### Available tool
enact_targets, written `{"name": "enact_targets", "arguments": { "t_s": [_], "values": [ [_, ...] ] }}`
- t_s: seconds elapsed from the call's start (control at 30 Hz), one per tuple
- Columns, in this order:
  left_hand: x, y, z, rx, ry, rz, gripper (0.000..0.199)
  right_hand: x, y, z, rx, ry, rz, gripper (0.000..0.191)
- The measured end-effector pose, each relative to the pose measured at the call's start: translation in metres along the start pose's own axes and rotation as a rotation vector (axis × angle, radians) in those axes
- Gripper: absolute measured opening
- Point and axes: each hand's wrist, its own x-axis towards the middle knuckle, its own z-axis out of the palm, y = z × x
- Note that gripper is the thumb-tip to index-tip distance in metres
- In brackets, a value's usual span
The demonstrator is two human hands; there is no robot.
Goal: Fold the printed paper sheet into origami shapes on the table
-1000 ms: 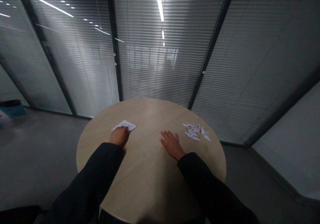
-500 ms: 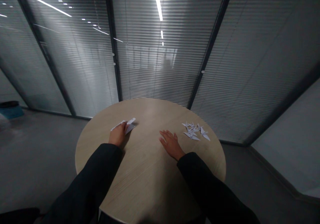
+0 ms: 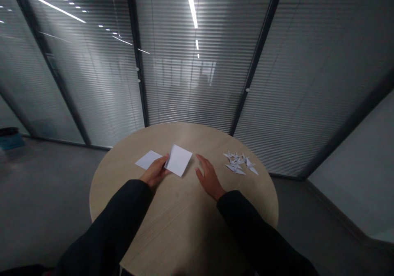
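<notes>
**Inspector A:** Left hand?

**Inspector B:** Fingers narrow against a white paper square, grip unconfirmed; second white paper square just beside, both on the round light-wood counter.

**Inspector A:** Right hand?

**Inspector B:** Fingers spread wide on the counter, near a pile of white folded-paper cranes.

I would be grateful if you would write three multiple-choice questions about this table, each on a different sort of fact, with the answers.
1. Where are the paper cranes?
A) Right of the right hand
B) Under the left hand
C) On the floor

2. How many white paper squares lie flat on the round table?
A) One
B) Two
C) Five

3. What is the right hand doing?
A) Gripping a square
B) Lifting a crane
C) Resting open, empty

1: A, the cranes lie beyond its fingers, towards the table's right edge.
2: B, both lie beside the left hand.
3: C, its fingers spread on bare wood.
</notes>
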Motion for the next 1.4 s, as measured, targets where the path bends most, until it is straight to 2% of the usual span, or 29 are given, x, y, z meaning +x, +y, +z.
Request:
{"name": "enact_targets", "arguments": {
  "t_s": [0.07,0.13,0.27,0.37,0.43,0.57,0.77,0.9,1.03,1.13,1.23,1.3,1.4],
  "values": [
    [0.001,-0.006,0.006,-0.106,-0.011,-0.081,0.016,0.003,-0.007,-0.006,-0.036,0.027,-0.111,0.061],
    [0.002,-0.010,0.011,-0.181,-0.043,-0.148,0.021,0.006,-0.013,-0.011,-0.078,-0.008,-0.222,0.065],
    [0.000,-0.012,0.023,-0.255,-0.107,-0.231,0.031,0.006,-0.012,-0.012,-0.095,-0.088,-0.398,0.039],
    [-0.004,-0.010,0.029,-0.245,-0.141,-0.234,0.034,0.005,-0.005,-0.007,-0.043,-0.088,-0.452,0.024],
    [-0.006,-0.009,0.030,-0.210,-0.154,-0.206,0.037,0.004,-0.002,-0.004,-0.006,-0.078,-0.453,0.020],
    [-0.004,-0.013,0.025,-0.055,-0.147,-0.036,0.024,0.002,-0.006,-0.004,0.021,-0.113,-0.452,0.022],
    [0.001,-0.021,0.016,0.098,-0.081,0.086,0.040,0.001,-0.014,-0.007,0.052,-0.173,-0.433,0.029],
    [0.000,-0.021,0.015,0.242,-0.028,0.132,0.061,0.000,-0.017,-0.008,0.174,-0.161,-0.302,0.030],
    [-0.003,-0.018,0.019,0.430,-0.073,0.226,0.040,0.001,-0.020,-0.014,0.326,-0.071,-0.011,0.026],
    [-0.007,-0.015,0.023,0.397,-0.229,0.170,0.053,0.004,-0.019,-0.017,0.406,0.004,0.184,0.026],
    [-0.010,-0.015,0.027,0.369,-0.371,0.098,0.050,0.006,-0.014,-0.017,0.490,0.074,0.315,0.028],
    [-0.011,-0.016,0.028,0.408,-0.387,0.053,0.053,0.007,-0.012,-0.016,0.522,0.123,0.358,0.028],
    [-0.012,-0.019,0.030,0.459,-0.328,0.013,0.047,0.006,-0.013,-0.017,0.462,0.196,0.373,0.026]
  ]
}}
